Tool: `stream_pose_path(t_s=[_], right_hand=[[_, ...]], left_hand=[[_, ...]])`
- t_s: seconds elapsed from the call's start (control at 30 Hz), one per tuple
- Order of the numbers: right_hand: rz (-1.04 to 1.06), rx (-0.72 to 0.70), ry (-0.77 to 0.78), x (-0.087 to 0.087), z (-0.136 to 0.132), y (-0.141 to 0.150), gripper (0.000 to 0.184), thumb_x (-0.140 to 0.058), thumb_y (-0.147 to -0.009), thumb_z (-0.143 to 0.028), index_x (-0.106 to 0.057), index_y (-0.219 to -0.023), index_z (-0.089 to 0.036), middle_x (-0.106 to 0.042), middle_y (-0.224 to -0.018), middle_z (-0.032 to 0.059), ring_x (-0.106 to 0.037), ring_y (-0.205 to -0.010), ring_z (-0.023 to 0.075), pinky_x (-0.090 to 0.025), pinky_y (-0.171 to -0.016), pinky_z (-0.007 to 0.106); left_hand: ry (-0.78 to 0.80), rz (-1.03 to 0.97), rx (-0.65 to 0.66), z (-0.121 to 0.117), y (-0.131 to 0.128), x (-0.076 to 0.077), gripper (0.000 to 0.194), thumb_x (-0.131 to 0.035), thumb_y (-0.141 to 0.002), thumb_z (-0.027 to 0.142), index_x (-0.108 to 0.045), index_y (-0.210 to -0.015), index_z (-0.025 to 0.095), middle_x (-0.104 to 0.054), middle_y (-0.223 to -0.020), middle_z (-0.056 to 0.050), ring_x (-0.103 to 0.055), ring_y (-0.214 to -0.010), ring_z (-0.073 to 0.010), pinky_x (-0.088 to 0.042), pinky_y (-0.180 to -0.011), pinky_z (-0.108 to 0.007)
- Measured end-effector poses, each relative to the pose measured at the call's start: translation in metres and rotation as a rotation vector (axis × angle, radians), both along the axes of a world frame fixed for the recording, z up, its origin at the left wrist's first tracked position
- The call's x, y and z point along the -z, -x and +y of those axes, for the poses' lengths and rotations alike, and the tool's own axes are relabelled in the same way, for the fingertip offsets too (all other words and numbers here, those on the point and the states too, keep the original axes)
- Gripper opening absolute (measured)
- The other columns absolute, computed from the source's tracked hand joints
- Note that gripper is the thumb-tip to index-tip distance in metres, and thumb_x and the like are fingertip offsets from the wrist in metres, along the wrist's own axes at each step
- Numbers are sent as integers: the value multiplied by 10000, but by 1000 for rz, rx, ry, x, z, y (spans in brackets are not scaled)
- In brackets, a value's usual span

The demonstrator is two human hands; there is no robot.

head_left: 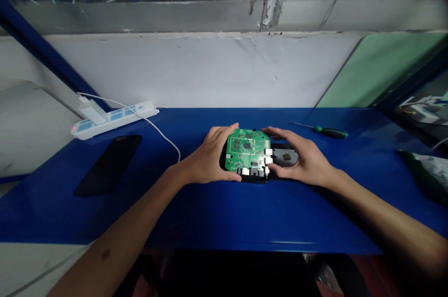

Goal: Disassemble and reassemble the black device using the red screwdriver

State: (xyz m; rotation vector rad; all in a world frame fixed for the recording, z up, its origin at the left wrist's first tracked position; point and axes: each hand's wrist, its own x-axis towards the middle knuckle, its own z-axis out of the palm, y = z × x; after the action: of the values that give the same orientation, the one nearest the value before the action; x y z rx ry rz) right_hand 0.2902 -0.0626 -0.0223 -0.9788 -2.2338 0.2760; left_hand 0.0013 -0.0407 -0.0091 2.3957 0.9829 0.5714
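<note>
Left hand (209,156) clasps the left side of a green circuit board (241,159), which I see lying component side up and marked with white dashes, silvery ports (268,152) along its right edge, black casing (254,179) beneath, on the blue counter (238,222). That thumb runs along the front, fingers behind; the right hand (310,159) arches wide opposite, but whether it grips, I can't tell.
</note>
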Motion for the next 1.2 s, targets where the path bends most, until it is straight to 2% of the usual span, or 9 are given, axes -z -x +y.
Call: stream_pose_path(t_s=[0.37,0.63,0.77,0.9,1.03,1.2], right_hand=[[-32,-21,-13,0,-1,-1,794,-728,-806,-377,-372,-1502,-242,-588,-1436,115,-600,-1277,305,-531,-1040,536],[-15,-41,22,-3,-4,1,835,-725,-807,-343,-312,-1529,-272,-565,-1454,128,-582,-1296,315,-513,-1056,567],[38,-40,74,-4,-8,4,848,-700,-822,-304,-259,-1546,-293,-510,-1501,132,-528,-1358,319,-485,-1088,578],[65,-9,180,-4,-14,10,891,-667,-846,-302,-160,-1579,-278,-392,-1577,149,-435,-1428,337,-417,-1132,612],[-4,33,171,-4,-19,23,1132,-819,-710,-465,-136,-1586,-248,-299,-1607,186,-338,-1466,402,-333,-1166,650],[-4,167,79,2,-27,39,1031,-768,-769,-456,-156,-1575,-261,-346,-1578,186,-369,-1452,386,-362,-1156,634]], left_hand=[[-62,37,30,1,1,0,1211,-850,-680,493,-83,-1589,266,-318,-1567,-141,-286,-1418,-419,-345,-1130,-639],[-105,49,42,5,4,9,1238,-852,-669,539,-62,-1588,285,-295,-1584,-146,-269,-1434,-435,-315,-1155,-634],[-95,58,13,6,6,14,1220,-832,-660,597,-108,-1586,270,-313,-1580,-162,-261,-1443,-467,-275,-1158,-679],[-95,12,-22,4,5,14,1196,-845,-620,607,-215,-1566,234,-369,-1558,-149,-289,-1436,-442,-292,-1173,-646],[-134,-42,-19,4,4,10,1166,-862,-616,576,-266,-1551,213,-409,-1535,-140,-334,-1416,-386,-307,-1190,-588],[-163,-60,-8,6,7,11,1152,-861,-644,565,-248,-1557,223,-408,-1539,-131,-348,-1406,-357,-323,-1182,-569]])
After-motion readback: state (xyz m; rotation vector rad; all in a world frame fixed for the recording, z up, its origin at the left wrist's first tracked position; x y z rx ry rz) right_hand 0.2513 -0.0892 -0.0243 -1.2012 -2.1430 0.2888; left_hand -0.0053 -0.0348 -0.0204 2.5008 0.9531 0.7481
